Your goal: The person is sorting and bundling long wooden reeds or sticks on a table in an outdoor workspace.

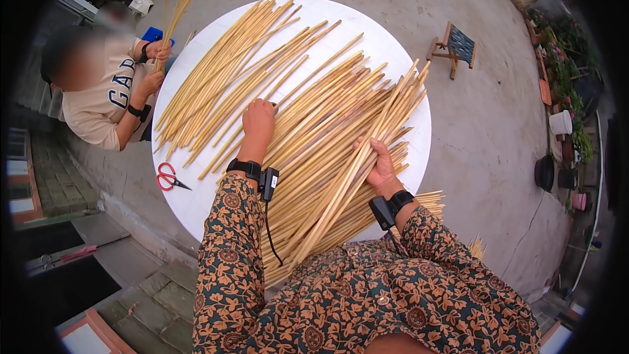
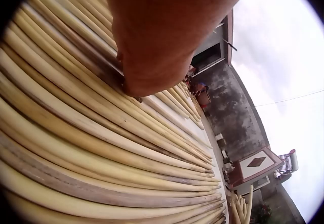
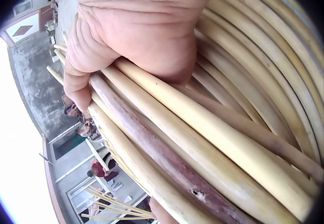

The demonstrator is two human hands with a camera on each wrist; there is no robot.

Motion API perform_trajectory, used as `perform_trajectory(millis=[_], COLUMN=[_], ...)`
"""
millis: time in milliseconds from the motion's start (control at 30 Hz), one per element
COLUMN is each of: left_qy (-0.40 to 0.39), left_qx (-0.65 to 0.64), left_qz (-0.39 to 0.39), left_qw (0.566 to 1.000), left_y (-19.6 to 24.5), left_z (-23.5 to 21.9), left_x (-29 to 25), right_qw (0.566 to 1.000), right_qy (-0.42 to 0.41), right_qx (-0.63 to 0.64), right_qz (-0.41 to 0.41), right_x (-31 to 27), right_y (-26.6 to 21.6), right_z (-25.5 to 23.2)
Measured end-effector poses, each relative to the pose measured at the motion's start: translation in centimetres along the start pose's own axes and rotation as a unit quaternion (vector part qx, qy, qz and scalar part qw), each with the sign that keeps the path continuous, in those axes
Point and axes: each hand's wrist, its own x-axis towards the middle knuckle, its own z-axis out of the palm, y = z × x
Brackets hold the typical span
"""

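Long pale sticks (image 1: 321, 111) lie side by side in a broad layer on a round white table (image 1: 196, 46). My right hand (image 1: 380, 167) holds a slanting bundle of sticks (image 1: 347, 187) above the layer; in the right wrist view, the thumb and fingers of the right hand (image 3: 131, 37) wrap round several sticks (image 3: 167, 113), one of them purplish. My left hand (image 1: 259, 121) is low over the layer at its left part, a small dark thing beside its fingers. In the left wrist view the left hand (image 2: 157, 47) hides its own fingertips, so its grip cannot be seen.
Red-handled scissors (image 1: 171, 177) lie at the table's left edge. Another person (image 1: 108, 92) at the left holds upright thin sticks (image 1: 177, 10). A second group of sticks (image 1: 216, 72) lies at the table's upper left. Beyond the table stands a folding stool (image 1: 453, 48); potted plants line the right.
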Motion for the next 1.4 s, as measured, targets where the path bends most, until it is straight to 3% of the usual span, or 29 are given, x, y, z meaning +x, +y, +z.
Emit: perform_trajectory(millis=[67,167,200,267,367,467,567,667,767,900,1033,1133,1267,1367,1400], left_qy=[0.021,0.025,-0.032,-0.138,-0.197,-0.195,-0.187,-0.153,-0.115,-0.163,-0.217,-0.251,-0.284,-0.324,-0.328], left_qx=[-0.043,-0.206,-0.336,-0.572,-0.706,-0.739,-0.689,-0.687,-0.675,-0.743,-0.8,-0.824,-0.831,-0.81,-0.785], left_qz=[-0.019,-0.05,-0.095,-0.177,-0.193,-0.211,-0.202,-0.209,-0.194,-0.201,-0.192,-0.179,-0.168,-0.167,-0.184], left_qw=[0.999,0.977,0.937,0.789,0.652,0.609,0.67,0.678,0.703,0.617,0.526,0.474,0.448,0.459,0.493], left_y=[0.2,-0.1,-0.4,-0.9,-2.6,-2.8,-1.4,-1.2,-0.7,-0.5,1.0,1.8,3.9,5.9,7.6], left_z=[-0.5,-1.6,-2.2,-3.6,-4.7,-5.1,-5.6,-7.3,-5.7,-6.9,-6.9,-5.9,-5.2,-3.3,-3.2], left_x=[-0.1,-0.9,-1.1,-1.3,-3.1,-5.2,-6.0,-7.3,-8.0,-7.7,-8.2,-7.9,-8.2,-8.6,-9.1], right_qw=[0.999,1.0,1.0,1.0,1.0,1.0,1.0,0.999,0.999,1.0,0.999,0.999,0.999,0.999,0.998], right_qy=[0.031,0.012,0.009,0.004,-0.004,-0.001,0.006,0.011,0.029,0.005,0.042,0.008,0.023,0.038,0.04], right_qx=[-0.001,-0.023,-0.024,-0.025,-0.022,-0.025,-0.019,-0.024,-0.021,-0.019,-0.021,-0.033,-0.031,-0.035,-0.043], right_qz=[-0.005,0.0,0.004,0.011,0.008,0.007,0.02,0.018,0.006,-0.008,0.002,0.013,0.0,-0.009,0.002], right_x=[0.0,-0.1,0.3,0.7,1.1,0.1,-1.0,-1.0,-2.1,-0.9,-1.2,-0.5,0.0,0.2,0.1], right_y=[0.0,-0.1,0.0,0.0,0.7,1.2,1.3,1.7,1.3,1.0,0.7,0.3,-0.1,-0.5,-0.9], right_z=[-0.3,0.0,-0.1,-0.2,-0.1,0.4,0.5,0.1,-1.4,-0.7,-1.2,-1.1,-2.4,-2.6,-3.0])
